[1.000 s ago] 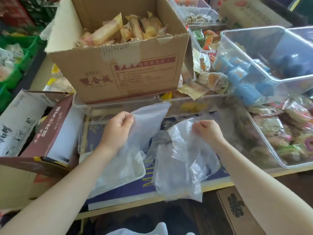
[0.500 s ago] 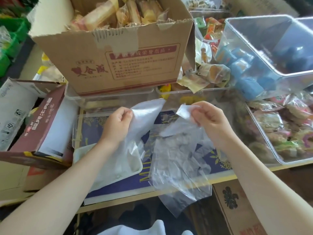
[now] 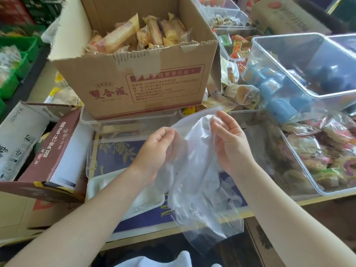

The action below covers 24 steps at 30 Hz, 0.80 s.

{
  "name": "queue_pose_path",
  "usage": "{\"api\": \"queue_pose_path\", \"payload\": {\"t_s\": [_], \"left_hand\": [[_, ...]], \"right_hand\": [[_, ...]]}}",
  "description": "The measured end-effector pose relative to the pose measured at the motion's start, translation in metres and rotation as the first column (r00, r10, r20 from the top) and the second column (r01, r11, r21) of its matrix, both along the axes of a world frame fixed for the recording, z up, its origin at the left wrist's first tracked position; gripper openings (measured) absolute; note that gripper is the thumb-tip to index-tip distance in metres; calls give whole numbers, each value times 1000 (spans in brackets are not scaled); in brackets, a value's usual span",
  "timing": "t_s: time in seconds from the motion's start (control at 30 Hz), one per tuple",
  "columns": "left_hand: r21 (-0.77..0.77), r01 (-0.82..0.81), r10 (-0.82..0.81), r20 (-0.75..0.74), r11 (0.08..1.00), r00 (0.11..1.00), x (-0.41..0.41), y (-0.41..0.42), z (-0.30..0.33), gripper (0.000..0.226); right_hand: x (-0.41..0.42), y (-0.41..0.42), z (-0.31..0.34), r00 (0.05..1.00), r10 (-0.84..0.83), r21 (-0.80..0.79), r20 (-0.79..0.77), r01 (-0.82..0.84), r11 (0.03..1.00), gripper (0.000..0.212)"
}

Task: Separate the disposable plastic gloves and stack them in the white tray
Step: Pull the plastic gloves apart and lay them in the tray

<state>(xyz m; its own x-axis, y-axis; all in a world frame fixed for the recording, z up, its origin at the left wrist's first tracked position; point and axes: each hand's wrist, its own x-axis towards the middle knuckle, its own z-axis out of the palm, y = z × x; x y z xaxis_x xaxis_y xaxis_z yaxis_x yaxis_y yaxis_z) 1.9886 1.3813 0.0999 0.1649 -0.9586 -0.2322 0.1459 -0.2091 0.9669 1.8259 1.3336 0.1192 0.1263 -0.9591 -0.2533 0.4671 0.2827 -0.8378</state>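
A bunch of thin clear plastic gloves [image 3: 194, 182] hangs in the air between my hands, its lower end drooping past the table's front edge. My left hand [image 3: 156, 151] pinches the top edge of the plastic with thumb and fingertips. Just to the right, my right hand [image 3: 229, 139] is turned palm up with curled fingers holding the same upper edge. The white tray [image 3: 100, 185] lies low on the table under my left forearm, with clear plastic lying in it at its right end.
A big cardboard box [image 3: 142, 78] of wrapped snacks stands right behind my hands. Clear bins [image 3: 308, 70] of packaged sweets fill the right side. A brown carton [image 3: 52, 151] lies open at the left. A clear lid [image 3: 92, 149] rests behind the tray.
My hands have come together: the left hand lifted its plastic from over the tray toward the right, and both now hold one bunch at its top edge.
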Motion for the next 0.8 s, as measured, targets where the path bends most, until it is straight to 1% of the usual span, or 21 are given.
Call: {"api": "queue_pose_path", "payload": {"t_s": [0.1,0.17,0.23,0.33,0.37,0.5,0.57,0.63,0.7,0.77,0.8], "left_hand": [[-16,42,-42,26,999,999,-2,1,5,24],[-35,28,-26,49,999,998,-1,0,4,30],[-37,39,-37,59,999,998,0,0,4,34],[-23,58,-58,15,998,998,0,0,6,31],[-17,55,-55,-9,998,998,1,0,7,32],[19,124,-121,-115,992,986,3,2,9,28],[42,140,-132,-152,989,980,6,2,7,31],[54,142,-133,-144,988,981,7,2,7,33],[60,146,-137,-126,988,982,8,2,4,30],[69,143,-138,-69,987,988,10,3,2,27],[64,155,-155,-12,986,988,10,5,1,27]], "right_hand": [[1,0,-1,983,-98,-39,-154,93,995,37],[0,0,-2,961,-126,-34,-246,121,992,39],[-1,0,-6,947,-113,2,-299,119,993,33],[-5,0,-10,938,-77,50,-337,100,994,10],[-6,0,-10,935,-63,53,-350,87,995,6],[-9,1,-13,928,11,5,-372,-10,1000,17],[-9,0,-14,914,19,-21,-405,-29,999,20],[-8,0,-15,900,-1,-29,-436,-13,999,22],[-9,0,-16,896,-42,-34,-441,30,999,24],[-8,0,-17,892,-100,-47,-441,89,995,23],[-8,-1,-16,889,-129,-50,-439,119,992,21]]}}
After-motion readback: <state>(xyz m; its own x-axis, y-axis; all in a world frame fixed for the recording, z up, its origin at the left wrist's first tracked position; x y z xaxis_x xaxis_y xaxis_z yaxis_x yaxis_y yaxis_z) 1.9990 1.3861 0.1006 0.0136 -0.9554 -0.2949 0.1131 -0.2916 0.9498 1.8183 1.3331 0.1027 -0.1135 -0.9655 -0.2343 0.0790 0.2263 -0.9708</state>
